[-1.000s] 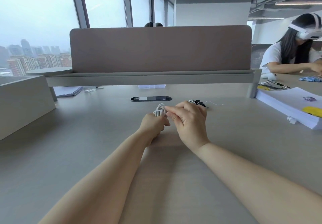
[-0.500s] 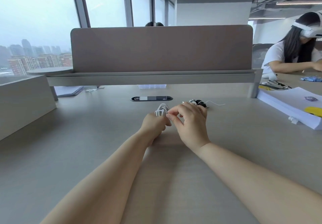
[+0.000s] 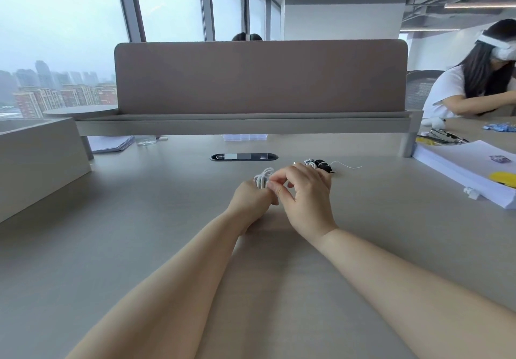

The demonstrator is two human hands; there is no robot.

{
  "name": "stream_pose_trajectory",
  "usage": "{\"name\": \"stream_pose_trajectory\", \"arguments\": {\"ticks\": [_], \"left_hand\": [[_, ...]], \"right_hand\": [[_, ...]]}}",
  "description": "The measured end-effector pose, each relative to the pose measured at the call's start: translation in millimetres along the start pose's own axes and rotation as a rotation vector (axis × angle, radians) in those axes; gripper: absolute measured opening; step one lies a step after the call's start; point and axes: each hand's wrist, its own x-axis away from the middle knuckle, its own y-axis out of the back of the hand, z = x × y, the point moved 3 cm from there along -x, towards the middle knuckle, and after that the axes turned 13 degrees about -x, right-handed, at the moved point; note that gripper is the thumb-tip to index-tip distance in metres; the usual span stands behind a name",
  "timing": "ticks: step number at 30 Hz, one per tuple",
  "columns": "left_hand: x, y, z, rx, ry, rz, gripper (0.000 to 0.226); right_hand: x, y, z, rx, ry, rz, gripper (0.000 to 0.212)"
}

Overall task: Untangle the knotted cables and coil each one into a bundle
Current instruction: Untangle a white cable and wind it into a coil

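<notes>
A coiled white cable (image 3: 262, 180) sticks up out of my left hand (image 3: 251, 201), which grips its lower part near the middle of the desk. My right hand (image 3: 305, 198) is just to the right of it, thumb and forefinger pinching the cable beside the coil. Behind my right hand lies a black and white cable bundle (image 3: 319, 164) with a thin white strand trailing off to the right. The part of the white cable inside my fists is hidden.
A grey desk (image 3: 167, 233) runs under a brown divider panel (image 3: 259, 76) and shelf. A cable port (image 3: 244, 156) sits behind my hands. A paper stack (image 3: 469, 171) lies right, a box (image 3: 36, 160) left. Another person sits at far right.
My right hand's fingers have curled in and drawn closer to the coil. The left hand and the bundle behind have stayed where they were.
</notes>
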Motion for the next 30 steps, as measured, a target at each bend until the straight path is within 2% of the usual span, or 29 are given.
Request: {"name": "stream_pose_trajectory", "arguments": {"ticks": [2, 7, 11, 16, 25, 30], "left_hand": [[1.3, -2.5, -1.2, -0.048, -0.035, 0.006, 0.016], [1.9, -4.5, -2.7, -0.124, -0.079, 0.014, 0.029], [4.7, 0.9, -4.1, -0.048, -0.005, -0.005, 0.017], [5.4, 4.6, -3.2, 0.037, 0.048, -0.011, 0.024], [4.2, 6.6, -1.9, 0.085, 0.114, -0.004, 0.014], [6.1, 5.8, -4.4, 0.078, 0.089, -0.008, 0.02]], "right_hand": [[0.1, -0.1, 1.5, -0.019, 0.002, -0.005, 0.019], [0.8, -0.3, 2.5, -0.033, 0.015, -0.006, 0.017], [0.3, 0.5, 4.3, -0.04, 0.025, -0.013, 0.019], [0.7, 0.2, 1.6, -0.03, 0.022, -0.009, 0.011], [1.1, 1.2, 0.4, -0.022, 0.016, -0.014, 0.015], [2.5, -0.5, -1.4, -0.031, -0.001, 0.005, 0.014]]}}
